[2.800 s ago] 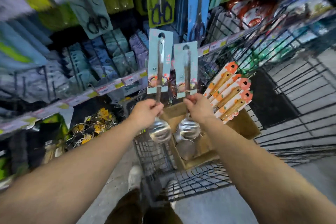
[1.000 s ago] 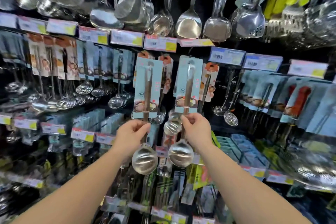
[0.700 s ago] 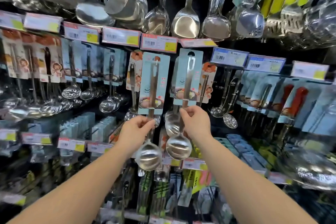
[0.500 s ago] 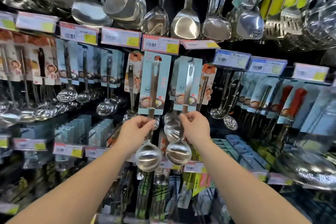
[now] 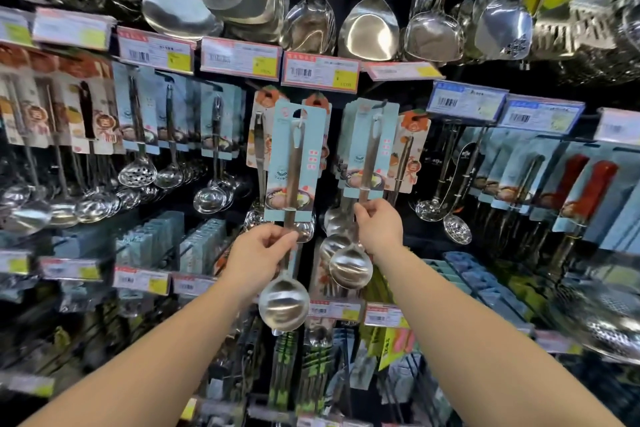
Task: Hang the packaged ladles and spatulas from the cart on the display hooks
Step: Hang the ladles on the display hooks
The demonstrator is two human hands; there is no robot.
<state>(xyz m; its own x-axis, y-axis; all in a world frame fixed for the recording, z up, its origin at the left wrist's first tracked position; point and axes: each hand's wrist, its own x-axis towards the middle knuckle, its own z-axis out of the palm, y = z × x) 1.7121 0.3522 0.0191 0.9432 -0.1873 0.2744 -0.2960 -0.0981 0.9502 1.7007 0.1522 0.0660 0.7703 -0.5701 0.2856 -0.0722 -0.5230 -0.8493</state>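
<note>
Both hands, left [image 5: 258, 250] and right [image 5: 379, 227], pinch ladle [image 5: 294, 180] stems; best to line each card's slot squarely with its hook before releasing.

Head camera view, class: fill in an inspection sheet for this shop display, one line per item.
Surface: display wall of hooks and price tags.
Job's things: two packaged ladles, left ladle and right ladle, cards raised to hook level.
Clutter: steel spatulas above, hanging carded ladles at left.
Grippers: left hand and right hand each grip a ladle handle.
Cables: nothing seen.
Surroundings: blue packs below.
</note>
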